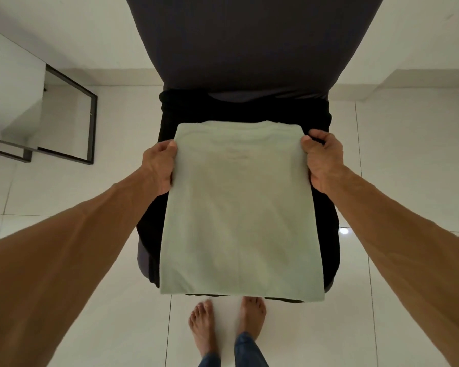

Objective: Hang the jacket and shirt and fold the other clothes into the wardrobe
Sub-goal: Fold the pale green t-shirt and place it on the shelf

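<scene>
Left hand [158,168]: gripping the left edge of the folded green garment [239,207], thumb on top.
Right hand [323,160]: gripping its right edge.
Chair [249,49]: carrying black clothing [249,109] beneath it.

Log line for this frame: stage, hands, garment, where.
stage: folding | tee: pale green, folded, over black clothes on chair | left hand: grips left edge | right hand: grips right edge

Nothing legible anywhere in view right now, no label, brand, number or sign. Only a faint, washed-out mark [235,154] sits just above the middle of the frame, on the folded pale green garment [239,221], and it's too dim to read
</scene>
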